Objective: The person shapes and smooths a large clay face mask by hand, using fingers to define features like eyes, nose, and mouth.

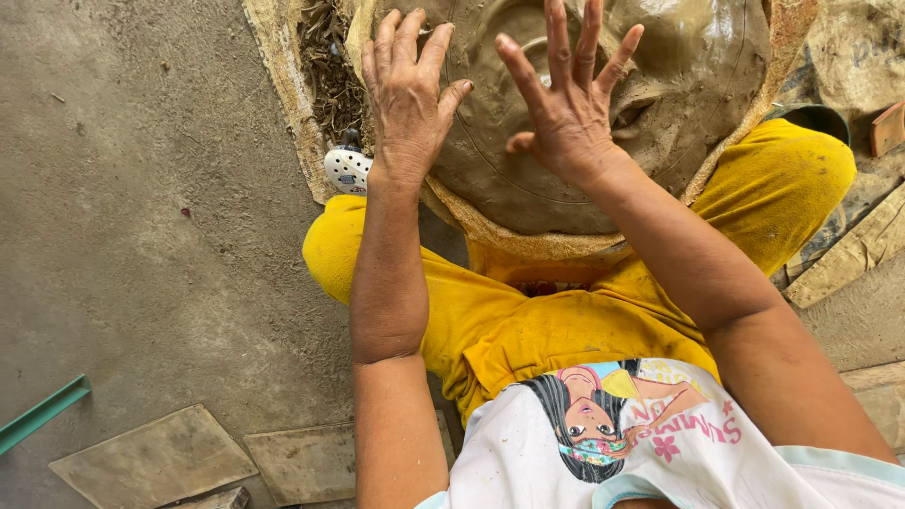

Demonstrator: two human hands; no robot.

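Clay everywhere in this one. A big domed mound of wet grey-brown clay (584, 113) sits at 12 o'clock in the view, between the person's knees, on what looks like a coarse woven sack (528, 240) spread on the concrete floor (141, 236). My guess is the sack is there so the clay doesn't stick to the floor.

Both hands are spread flat, holding nothing. The left hand (407, 99) lies at about 10 o'clock on the mound, fingers (386, 42) wide and pointing away from the body, palm down on the clay's edge or just over it; I can't tell how hard it's pressing. The right hand (566, 108) is at the middle of the mound, fingers fanned wide too, looking like it's touching or just above the surface. Open palms make sense for patting or smoothing a big curved surface, and the clay does look slick and shiny near 1 o'clock, with a faint curved groove across it.

The person sits on the floor with yellow trousers (509, 330) and legs splayed round the mound, which keeps it close and within reach of both arms.

Other bits: a small white perforated object (347, 168), maybe a shoe, just beside the left wrist at 9 o'clock; dry plant fibre (330, 66) at 11 o'clock beside the sack; flat stone tiles (156, 457) at 7 o'clock; a green strip (42, 413) at 8 o'clock.
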